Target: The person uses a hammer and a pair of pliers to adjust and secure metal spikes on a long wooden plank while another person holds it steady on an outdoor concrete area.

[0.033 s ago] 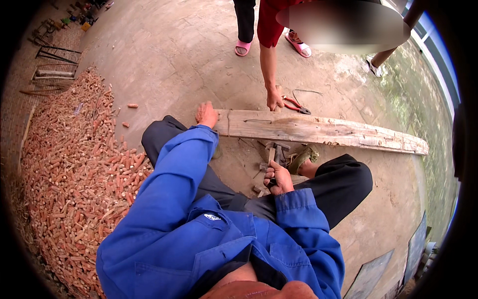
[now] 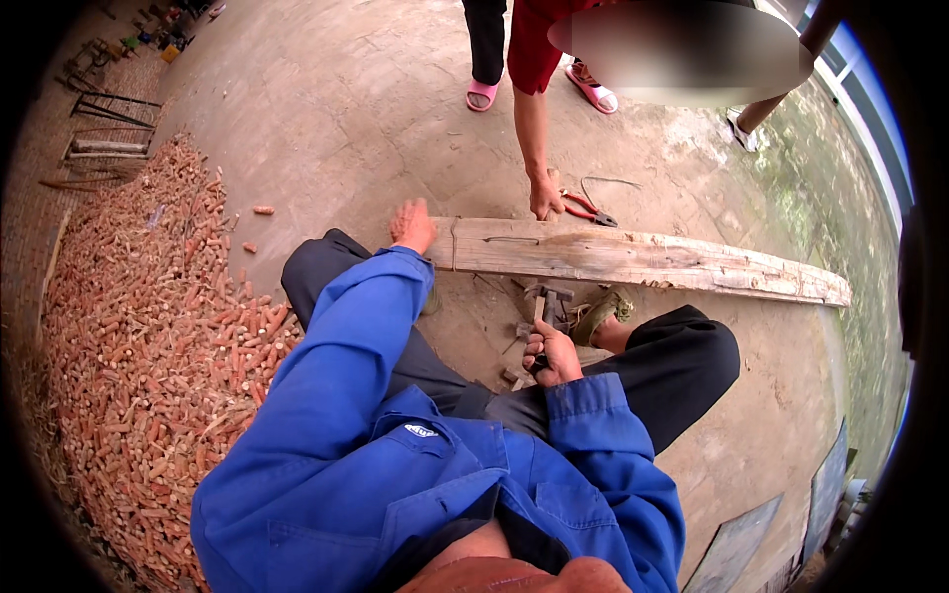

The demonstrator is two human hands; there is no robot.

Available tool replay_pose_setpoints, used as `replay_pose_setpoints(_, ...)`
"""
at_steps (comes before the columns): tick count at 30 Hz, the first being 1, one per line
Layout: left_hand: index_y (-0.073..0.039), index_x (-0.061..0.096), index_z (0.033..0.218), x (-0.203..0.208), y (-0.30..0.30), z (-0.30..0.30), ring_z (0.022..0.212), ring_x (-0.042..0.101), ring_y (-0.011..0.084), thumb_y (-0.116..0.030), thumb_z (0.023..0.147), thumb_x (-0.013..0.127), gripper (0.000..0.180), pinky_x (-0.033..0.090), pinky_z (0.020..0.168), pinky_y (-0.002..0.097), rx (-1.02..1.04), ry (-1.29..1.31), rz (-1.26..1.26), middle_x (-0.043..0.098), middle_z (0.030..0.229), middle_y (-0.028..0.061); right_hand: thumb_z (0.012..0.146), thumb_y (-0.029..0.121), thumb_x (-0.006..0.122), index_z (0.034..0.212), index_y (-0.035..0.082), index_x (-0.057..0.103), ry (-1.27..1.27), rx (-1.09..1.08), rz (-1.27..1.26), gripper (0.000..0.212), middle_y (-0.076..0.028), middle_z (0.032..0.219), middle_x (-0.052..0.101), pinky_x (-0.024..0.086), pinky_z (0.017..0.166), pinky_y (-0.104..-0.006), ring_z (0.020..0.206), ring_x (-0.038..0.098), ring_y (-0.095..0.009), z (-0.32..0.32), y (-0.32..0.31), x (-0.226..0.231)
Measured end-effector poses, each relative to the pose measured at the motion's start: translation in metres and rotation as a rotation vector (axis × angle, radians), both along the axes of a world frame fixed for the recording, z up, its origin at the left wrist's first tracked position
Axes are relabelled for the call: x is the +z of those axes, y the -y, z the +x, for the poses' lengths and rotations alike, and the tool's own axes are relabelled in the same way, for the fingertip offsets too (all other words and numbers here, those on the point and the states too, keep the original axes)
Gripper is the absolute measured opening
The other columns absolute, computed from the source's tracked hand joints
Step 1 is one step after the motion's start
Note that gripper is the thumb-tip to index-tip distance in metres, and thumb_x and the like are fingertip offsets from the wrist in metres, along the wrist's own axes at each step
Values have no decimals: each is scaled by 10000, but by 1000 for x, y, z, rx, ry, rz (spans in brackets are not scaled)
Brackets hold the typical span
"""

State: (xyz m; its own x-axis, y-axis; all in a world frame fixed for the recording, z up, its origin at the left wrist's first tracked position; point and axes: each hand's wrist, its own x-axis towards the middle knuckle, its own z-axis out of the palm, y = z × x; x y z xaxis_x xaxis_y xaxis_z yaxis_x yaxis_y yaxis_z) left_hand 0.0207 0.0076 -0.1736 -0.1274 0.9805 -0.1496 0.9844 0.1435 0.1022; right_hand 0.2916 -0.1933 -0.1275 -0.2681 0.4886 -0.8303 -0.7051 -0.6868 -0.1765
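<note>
With the left hand (image 2: pixel 412 225) flat on the plank (image 2: pixel 633 255), right-hand fingers (image 2: pixel 550 348) clamp the hammer (image 2: pixel 543 300) below it, seemingly ready to lift and strike.

A small white oval label (image 2: pixel 421 430) sits on the blue jacket's (image 2: pixel 336 435) chest.

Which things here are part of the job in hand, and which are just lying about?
In the job: wooden plank under the left hand; hammer in the right hand; another person's hand on the plank; red-handled pliers beside it.

Lying about: corn cob pile; metal frames; grey slabs.
</note>
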Motion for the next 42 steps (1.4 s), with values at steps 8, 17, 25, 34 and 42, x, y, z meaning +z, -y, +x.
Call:
replay_pose_setpoints(8, -76, 591, 1167, 78, 3, 64, 1103, 551, 365, -377, 814, 601, 464, 430, 916, 464, -637, 32, -471, 608, 1143, 199, 961, 243, 500, 796, 168, 454, -99, 53, -81, 187, 113, 565, 383, 329, 447, -226, 464, 402, -16, -2, 8, -12)
replay_pose_setpoints(17, -35, 609, 1139, 35, -19, -21, 1124, 545, 382, -423, 780, 622, 529, 428, 943, 452, -145, 99, -301, 605, 1151, 218, 949, 236, 509, 799, 151, 455, -55, 35, -63, 181, 98, 565, 401, 328, 436, -227, 459, 393, -26, -4, 4, -8)
replay_pose_setpoints(25, 0, 551, 1241, 7, -6, -19, 1232, 472, 380, -464, 793, 576, 645, 373, 1022, 448, 197, 123, -421, 523, 1301, 215, 941, 233, 515, 768, 129, 464, 56, 72, -120, 208, 21, 585, 428, 346, 406, -262, 471, 402, -101, -9, -4, -27)
replay_pose_setpoints(34, 6, 532, 1258, -58, -16, -27, 1246, 462, 373, -542, 776, 580, 731, 362, 1035, 438, 235, 371, -472, 503, 1325, 212, 907, 280, 597, 872, 18, 512, 261, 563, 226, 277, -15, 608, 471, 371, 367, -281, 447, 463, -120, -21, 11, 20)
replay_pose_setpoints(42, -10, 378, 1378, -16, -13, -12, 1281, 432, 340, -556, 791, 577, 826, 357, 1046, 417, 335, 318, -517, 412, 1412, 186, 905, 371, 601, 808, 76, 471, 449, 464, 278, 337, -18, 590, 472, 381, 385, -293, 421, 457, -126, -29, -1, 21)
